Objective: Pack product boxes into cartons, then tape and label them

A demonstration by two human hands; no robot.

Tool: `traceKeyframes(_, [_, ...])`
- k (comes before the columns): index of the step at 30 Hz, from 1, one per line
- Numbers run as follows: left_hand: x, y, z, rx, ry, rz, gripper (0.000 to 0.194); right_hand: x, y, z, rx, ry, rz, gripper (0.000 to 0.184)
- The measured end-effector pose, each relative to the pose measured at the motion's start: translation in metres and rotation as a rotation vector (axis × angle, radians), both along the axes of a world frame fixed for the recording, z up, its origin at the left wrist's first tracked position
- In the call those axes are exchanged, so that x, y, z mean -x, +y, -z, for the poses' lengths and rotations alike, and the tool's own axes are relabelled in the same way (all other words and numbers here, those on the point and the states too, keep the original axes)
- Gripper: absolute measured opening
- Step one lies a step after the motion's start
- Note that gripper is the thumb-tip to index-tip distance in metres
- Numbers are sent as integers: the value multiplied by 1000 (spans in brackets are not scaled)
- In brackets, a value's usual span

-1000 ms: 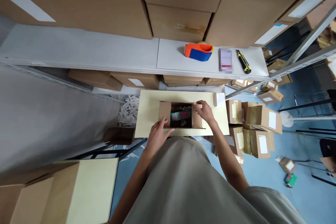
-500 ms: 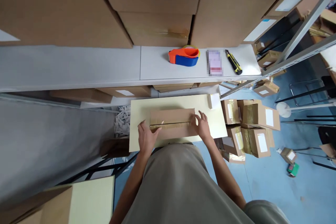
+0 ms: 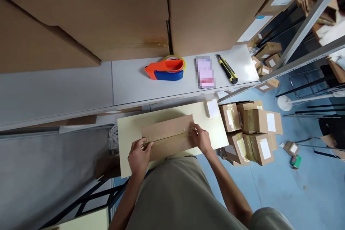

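A low, long cardboard box lies on a pale yellow board just in front of my body. Glossy tape runs along the seam between its two top flaps, and the flaps meet closely. At the box's left end, my left hand grips the seam edge between curled fingers and thumb. My right hand is closed at the opposite end, its fingertips on the seam there and partly hidden. A small white block, perhaps a stack of labels, sits on the board's far right corner.
On the grey shelf beyond are an orange-and-blue tape dispenser, a blurred pinkish packet and a black-and-yellow utility knife. Large cartons stand behind them. Several taped boxes are stacked at right, near a metal post.
The dark slit between the flaps has closed up. Both hands have moved in from looser, more spread poses to grip the box ends. My view has turned, so the box appears tilted.
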State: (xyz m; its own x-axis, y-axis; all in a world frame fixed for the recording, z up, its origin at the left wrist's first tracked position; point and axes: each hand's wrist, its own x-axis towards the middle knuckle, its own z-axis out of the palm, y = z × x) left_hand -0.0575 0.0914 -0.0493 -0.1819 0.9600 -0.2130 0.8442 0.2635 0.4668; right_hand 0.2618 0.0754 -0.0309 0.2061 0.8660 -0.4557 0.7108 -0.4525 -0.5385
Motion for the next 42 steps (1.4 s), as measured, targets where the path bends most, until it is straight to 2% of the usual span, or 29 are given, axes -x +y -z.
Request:
traceKeyframes(3, [-16,11,4,47,38,33,25,-7,16,-1,86,-86,-31,27])
traceKeyframes(7, [-26,16,13,46,75,76,22,-12,26,7,196,-136,-48,24])
traceKeyframes(11, [-21,12,20,9,12,70,29,-20,25,8,212,-77,-43,30])
traceKeyframes(14, [-14,11,24,-4,-81,15,35,-22,21,6,206,-22,9,29])
traceKeyframes(19, [2,9,25,-1,-89,-94,39,-8,14,10,164,125,97,26])
traceKeyframes(25, [2,8,21,-31,-73,-78,31,4,17,12,197,62,107,27])
traceKeyframes(28, [-3,6,23,-58,-101,-88,28,6,20,7,215,14,63,28])
traceKeyframes(30, [-4,5,24,-91,-123,-62,25,11,22,-4,206,-71,-1,29])
traceKeyframes(32, [-7,5,22,-146,-112,-5,20,21,28,-25,132,-165,-92,28])
traceKeyframes(35, [-15,9,11,-206,-74,80,18,37,57,-74,-194,-215,-236,29])
traceKeyframes(37, [-24,13,0,-203,-97,107,23,44,94,-106,-509,-270,-291,37])
traceKeyframes(38, [-29,14,-6,-212,-109,104,24,45,117,-118,-615,-310,-306,40])
traceKeyframes(40, [-39,17,-19,-236,-127,119,26,43,169,-130,-691,-358,-339,45])
traceKeyframes(42, [-47,17,-32,-289,-149,149,28,38,218,-128,-721,-315,-380,46])
